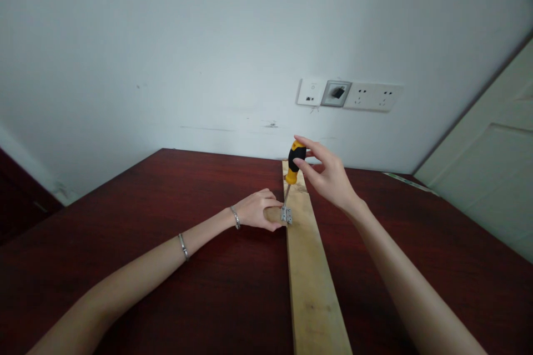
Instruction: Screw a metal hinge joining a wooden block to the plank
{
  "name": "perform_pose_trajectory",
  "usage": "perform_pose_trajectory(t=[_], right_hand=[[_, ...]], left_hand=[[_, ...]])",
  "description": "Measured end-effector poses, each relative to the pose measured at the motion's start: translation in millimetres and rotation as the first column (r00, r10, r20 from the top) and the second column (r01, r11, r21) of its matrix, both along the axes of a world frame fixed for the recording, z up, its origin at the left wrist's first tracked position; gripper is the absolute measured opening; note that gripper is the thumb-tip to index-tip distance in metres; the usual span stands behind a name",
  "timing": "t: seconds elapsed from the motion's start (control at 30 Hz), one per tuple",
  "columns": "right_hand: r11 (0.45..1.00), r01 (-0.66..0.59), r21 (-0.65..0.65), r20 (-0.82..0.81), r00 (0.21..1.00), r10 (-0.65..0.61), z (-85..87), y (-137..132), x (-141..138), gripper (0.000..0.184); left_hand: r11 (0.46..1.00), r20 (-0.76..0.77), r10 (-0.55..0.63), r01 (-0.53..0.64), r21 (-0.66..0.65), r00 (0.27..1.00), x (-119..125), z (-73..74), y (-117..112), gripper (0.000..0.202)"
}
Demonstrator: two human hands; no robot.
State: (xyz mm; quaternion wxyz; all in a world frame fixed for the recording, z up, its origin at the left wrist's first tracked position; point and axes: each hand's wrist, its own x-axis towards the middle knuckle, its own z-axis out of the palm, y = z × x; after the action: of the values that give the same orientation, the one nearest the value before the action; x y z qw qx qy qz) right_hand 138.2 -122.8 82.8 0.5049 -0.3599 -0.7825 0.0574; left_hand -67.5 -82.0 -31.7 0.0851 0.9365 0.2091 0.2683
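My right hand [327,172] grips a yellow and black screwdriver [296,158] by its handle, fingertips near the top. The shaft slants down, and its tip meets a small metal hinge [286,215]. One leaf of the hinge lies on a long wooden board [312,266], the other on a small wooden block [272,214] against the board's left edge. My left hand [258,209] is closed around that block, thumb at the near side and fingers at the far side. Whether a screw sits under the tip is too small to tell.
The dark red wooden table [200,188] runs back to a white wall [208,39]. Wall sockets [372,96] and a switch panel [311,92] are set above the table's far edge. A pale panelled door [495,144] stands at the right.
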Motion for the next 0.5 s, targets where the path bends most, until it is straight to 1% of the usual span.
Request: perform_pose_trajectory(t=[0.13, 0.23, 0.4, 0.5], right_hand=[[0.998, 0.050, 0.033, -0.029, 0.998, -0.049, -2.5, 2.3, -3.0, 0.043], [0.998, 0.060, 0.030, -0.029, 0.998, -0.059, -0.5, -0.9, -3.4, 0.040], [0.998, -0.025, -0.055, -0.016, 1.000, 0.025, 3.0, -6.8, -0.3, 0.041], [0.997, -0.035, -0.067, -0.027, 0.999, 0.034, 2.4, -5.4, -0.4, 0.046]], left_hand=[[1.000, -0.005, -0.007, 0.007, 0.014, 1.000, -0.5, -0.6, 0.9, 0.051], [1.000, -0.024, 0.003, -0.003, 0.009, 1.000, -1.1, -0.5, 1.4, 0.051], [1.000, -0.033, 0.004, -0.003, 0.012, 0.999, -1.2, 0.1, 1.4, 0.051], [1.000, -0.020, -0.010, 0.010, 0.020, 1.000, -1.1, -0.4, 1.6, 0.051]])
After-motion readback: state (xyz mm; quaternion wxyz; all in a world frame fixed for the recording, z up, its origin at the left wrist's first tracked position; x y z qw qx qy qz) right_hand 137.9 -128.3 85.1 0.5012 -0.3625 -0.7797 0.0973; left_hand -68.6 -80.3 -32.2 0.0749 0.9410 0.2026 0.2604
